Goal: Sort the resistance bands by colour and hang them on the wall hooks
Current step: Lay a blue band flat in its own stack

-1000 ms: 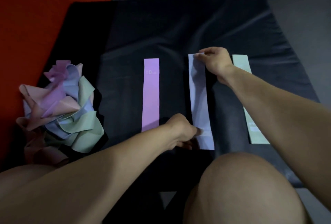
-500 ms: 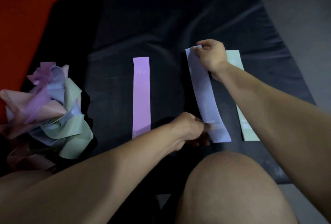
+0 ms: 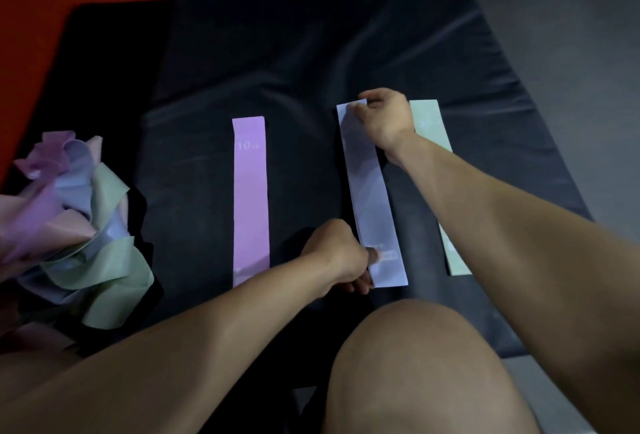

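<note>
Bands are going down in 3 separate colour lanes on the black mat [image 3: 311,52], purple band [image 3: 251,198], lavender band [image 3: 370,198], green band [image 3: 429,128], probably so matches stack up. Right hand [image 3: 386,118] pinches the lavender one's far end, left hand [image 3: 341,255] pinches its near end. Unsorted pile [image 3: 72,218] sits off left.

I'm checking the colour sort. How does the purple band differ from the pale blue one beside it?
The purple band lies untouched; the pale blue band is held at both ends, the right hand at its far end and the left hand at its near end. The purple band lies straight; the pale blue band slants. Both lie flat on the black mat.
</note>
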